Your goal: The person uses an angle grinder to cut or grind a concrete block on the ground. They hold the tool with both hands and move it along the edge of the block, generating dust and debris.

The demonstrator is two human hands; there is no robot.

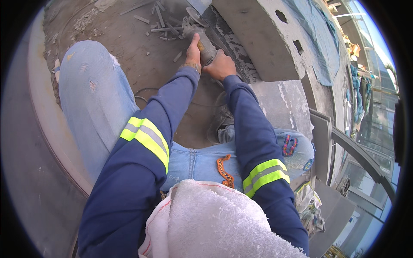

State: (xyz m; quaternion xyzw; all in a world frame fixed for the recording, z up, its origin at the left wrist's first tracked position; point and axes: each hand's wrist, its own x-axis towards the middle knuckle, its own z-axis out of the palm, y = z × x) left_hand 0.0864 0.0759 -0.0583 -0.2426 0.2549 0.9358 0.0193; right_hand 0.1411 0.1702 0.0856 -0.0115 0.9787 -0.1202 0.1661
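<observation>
Both my hands grip a dusty grey angle grinder (201, 39) held out in front of me near the floor. My left hand (193, 50) wraps the front of its body. My right hand (220, 65) clasps the rear handle. The grinder's round disc (195, 16) sits at the lower edge of a thick grey concrete slab (262, 38). My sleeves are dark blue with yellow reflective bands. My knees in light blue jeans are bent under my arms.
Several stone offcuts (161, 21) lie on the dusty floor beyond the grinder. A cable (144, 92) loops on the ground. A white towel (211, 223) rests at my chest. Grey tiles (320, 137) lean at the right, with a railing and glass beyond.
</observation>
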